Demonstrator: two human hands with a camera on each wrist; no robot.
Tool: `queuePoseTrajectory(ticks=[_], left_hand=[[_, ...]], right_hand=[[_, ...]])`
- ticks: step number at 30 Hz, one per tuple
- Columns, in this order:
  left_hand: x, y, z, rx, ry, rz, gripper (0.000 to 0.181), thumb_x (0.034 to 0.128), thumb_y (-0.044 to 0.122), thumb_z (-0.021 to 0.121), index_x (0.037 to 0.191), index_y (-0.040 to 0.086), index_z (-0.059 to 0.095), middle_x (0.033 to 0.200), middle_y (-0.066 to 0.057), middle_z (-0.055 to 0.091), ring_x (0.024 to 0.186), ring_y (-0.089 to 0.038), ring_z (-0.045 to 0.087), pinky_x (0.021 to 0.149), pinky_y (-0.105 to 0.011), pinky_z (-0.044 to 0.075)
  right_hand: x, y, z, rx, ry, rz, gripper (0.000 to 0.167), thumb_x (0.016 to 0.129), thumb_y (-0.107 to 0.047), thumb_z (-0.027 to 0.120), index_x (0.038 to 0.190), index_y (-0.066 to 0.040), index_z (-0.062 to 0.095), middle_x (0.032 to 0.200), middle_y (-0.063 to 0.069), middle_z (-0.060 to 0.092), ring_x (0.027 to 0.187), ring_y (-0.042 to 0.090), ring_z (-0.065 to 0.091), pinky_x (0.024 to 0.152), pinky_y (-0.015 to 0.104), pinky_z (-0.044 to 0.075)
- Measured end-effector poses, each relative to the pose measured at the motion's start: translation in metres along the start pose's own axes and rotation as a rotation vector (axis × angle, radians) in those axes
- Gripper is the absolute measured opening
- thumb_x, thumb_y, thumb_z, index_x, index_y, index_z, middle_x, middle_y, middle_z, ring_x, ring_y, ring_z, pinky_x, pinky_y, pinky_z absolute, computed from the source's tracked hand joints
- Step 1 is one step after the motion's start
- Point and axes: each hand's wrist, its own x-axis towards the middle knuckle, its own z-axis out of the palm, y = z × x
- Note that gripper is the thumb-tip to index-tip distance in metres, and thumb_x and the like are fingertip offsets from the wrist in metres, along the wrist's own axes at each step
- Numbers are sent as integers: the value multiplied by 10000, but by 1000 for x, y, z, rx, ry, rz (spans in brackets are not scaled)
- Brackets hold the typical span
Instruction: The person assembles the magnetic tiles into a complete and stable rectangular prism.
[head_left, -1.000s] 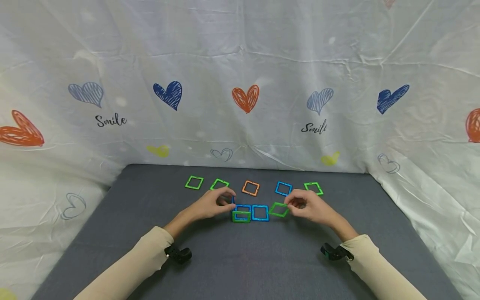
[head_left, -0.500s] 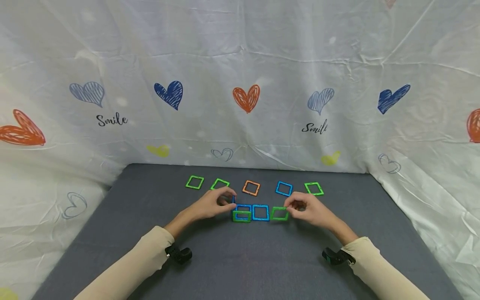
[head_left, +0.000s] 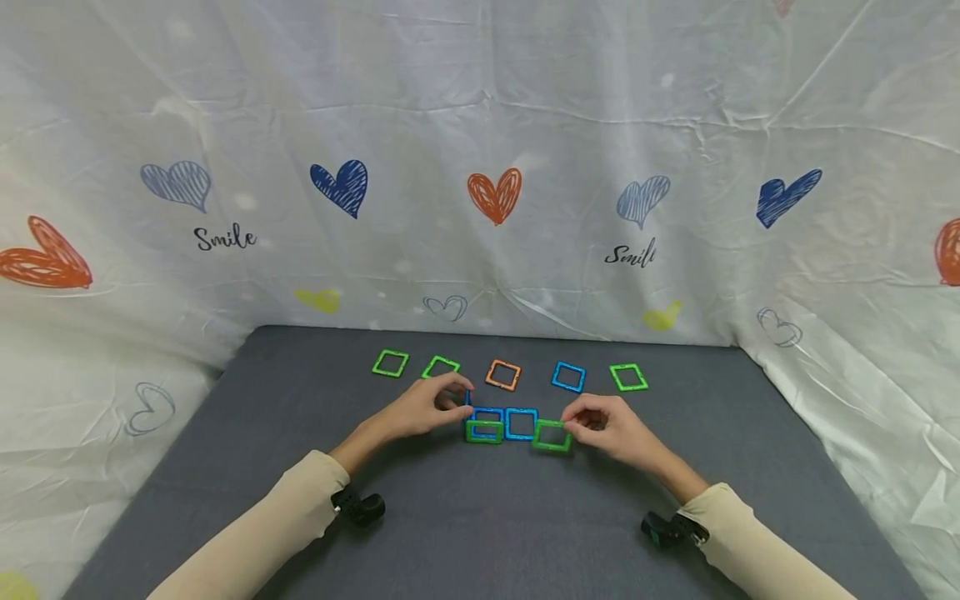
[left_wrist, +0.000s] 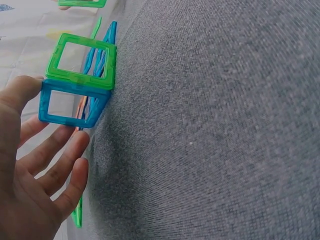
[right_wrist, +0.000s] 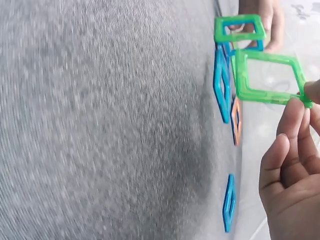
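My left hand (head_left: pixel 431 407) pinches a blue square magnetic tile (left_wrist: pixel 65 120) that stands upright, thumb on one edge and fingers on the opposite one. Joined to it at a corner is an upright green square tile (left_wrist: pixel 75 77); a blue tile lies behind that in the head view. Flat beside this group is another blue tile (head_left: pixel 521 438). Between thumb and fingertips, my right hand (head_left: pixel 611 429) holds a green square tile (right_wrist: pixel 270 97), tilted up near the flat blue tile's right side. Whether these two touch is unclear.
Along the back of the grey cloth-covered table (head_left: pixel 487 517) lie a green tile (head_left: pixel 387 375), a second green one (head_left: pixel 442 360) partly behind my left hand, an orange tile (head_left: pixel 500 387), a blue tile (head_left: pixel 567 388) and another green tile (head_left: pixel 630 388). A printed white curtain (head_left: pixel 405 250) hangs behind.
My right hand has come slightly nearer and to the left, turning its green tile from slanted to more upright and square to me. My left hand has stayed in place.
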Motion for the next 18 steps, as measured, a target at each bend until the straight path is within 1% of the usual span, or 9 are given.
queuePoseTrajectory(ticks=[3,7,13,14,18], left_hand=[[0,0,0,2,0,1,413,1004,230,691,1337,10,582,1260,-146,625,953,-159,700,827,-358,558],[-1,0,0,-1,0,-7,417,1005,238,690,1339,13,581,1266,-146,620,959,-160,699,828,-363,559],[-1,0,0,-11,-1,-10,418,1004,226,691,1344,10,577,1274,-146,619,964,-167,700,844,-366,556],[0,0,0,-10,-1,-8,418,1004,225,690,1344,10,576,1275,-145,620,963,-165,700,845,-363,556],[0,-1,0,-4,1,0,417,1003,223,691,1342,9,576,1272,-144,622,957,-158,701,845,-356,554]], right_hand=[[1,-2,4,12,13,-18,210,916,108,697,1038,-61,728,940,38,685,763,182,637,625,291,540],[4,-10,12,9,11,-27,167,894,137,703,1010,18,723,914,95,674,743,217,634,602,306,540],[10,-13,18,1,-9,-34,160,914,110,697,1027,2,732,923,39,667,731,218,628,600,303,537],[12,-15,18,3,-14,-36,158,919,103,695,1032,-2,732,927,47,670,731,219,632,604,305,540],[19,-34,19,-3,-32,-23,137,921,122,679,1024,41,718,914,131,664,718,300,642,608,333,546]])
